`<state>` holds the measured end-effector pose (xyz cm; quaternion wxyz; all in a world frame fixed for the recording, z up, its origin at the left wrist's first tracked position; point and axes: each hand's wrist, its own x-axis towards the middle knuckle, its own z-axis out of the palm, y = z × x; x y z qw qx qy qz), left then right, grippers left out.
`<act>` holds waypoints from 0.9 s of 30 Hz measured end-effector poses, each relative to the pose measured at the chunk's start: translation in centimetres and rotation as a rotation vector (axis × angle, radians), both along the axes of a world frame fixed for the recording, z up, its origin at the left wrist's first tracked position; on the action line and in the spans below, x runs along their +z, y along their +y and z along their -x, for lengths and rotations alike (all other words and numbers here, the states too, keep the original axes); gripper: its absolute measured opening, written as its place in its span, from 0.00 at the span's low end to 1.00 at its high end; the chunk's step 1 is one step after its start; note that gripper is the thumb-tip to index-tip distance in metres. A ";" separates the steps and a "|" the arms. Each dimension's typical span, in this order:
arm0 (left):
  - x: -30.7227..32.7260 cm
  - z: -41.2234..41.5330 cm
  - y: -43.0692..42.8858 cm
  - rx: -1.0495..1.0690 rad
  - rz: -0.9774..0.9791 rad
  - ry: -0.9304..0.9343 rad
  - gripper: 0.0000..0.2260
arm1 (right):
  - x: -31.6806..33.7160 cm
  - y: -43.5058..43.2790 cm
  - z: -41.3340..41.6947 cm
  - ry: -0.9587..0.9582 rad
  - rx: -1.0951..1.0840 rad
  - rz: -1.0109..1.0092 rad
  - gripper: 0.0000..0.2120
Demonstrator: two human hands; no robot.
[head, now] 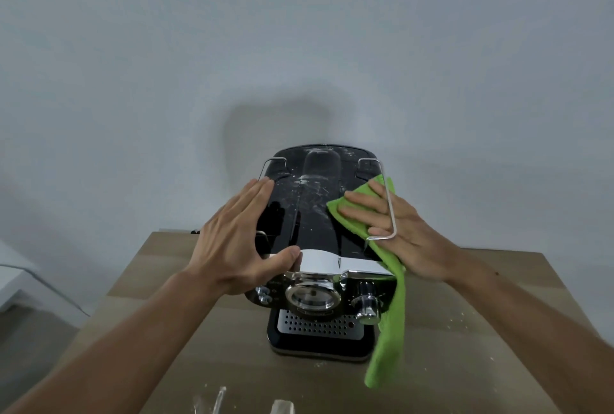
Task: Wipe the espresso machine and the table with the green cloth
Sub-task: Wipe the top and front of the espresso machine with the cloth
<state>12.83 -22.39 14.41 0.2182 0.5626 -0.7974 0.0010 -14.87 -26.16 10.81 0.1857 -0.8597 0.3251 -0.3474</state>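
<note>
The espresso machine (309, 227) is stood on the wooden worktop (186, 347), close to the wall. The green cloth (388, 324) is laid on the right part of the machine's black top, and its long end is hung down the right side. The cloth is pressed flat by the right hand (395, 224). Its grip is not closed: the fingers are straight and are slipped under the thin wire rail (389, 204). The machine is steadied by the left hand (239, 237), with flat fingers on the top and the thumb at the shiny front edge. Nothing is clamped by it.

White specks (312, 187) can be seen on the middle and back of the top. For a good wipe, the cloth should be pushed slowly across them and pressed down evenly. The mess should be gathered into the cloth, not brushed onto the worktop. The rail should not be caught.

The back and sides of the machine are hidden. Small crumbs (460, 317) on the worktop are hard to make out. Some clear things (282, 405) are cut off at the bottom edge and cannot be named.
</note>
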 end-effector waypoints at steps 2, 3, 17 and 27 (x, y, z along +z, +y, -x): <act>0.0 0.0 0.0 0.000 0.005 -0.005 0.47 | 0.2 -1.9 0.2 0.069 -0.038 -0.040 0.22; 0.1 0.0 0.0 0.000 0.005 -0.007 0.46 | 0.3 -2.7 0.2 0.100 -0.063 -0.071 0.19; 0.1 0.1 0.2 0.004 0.018 0.001 0.46 | -0.2 -1.8 0.0 0.010 -0.074 -0.107 0.21; 0.1 0.1 0.4 0.007 -0.001 0.003 0.46 | -0.4 -3.0 0.1 -0.050 -0.046 -0.229 0.17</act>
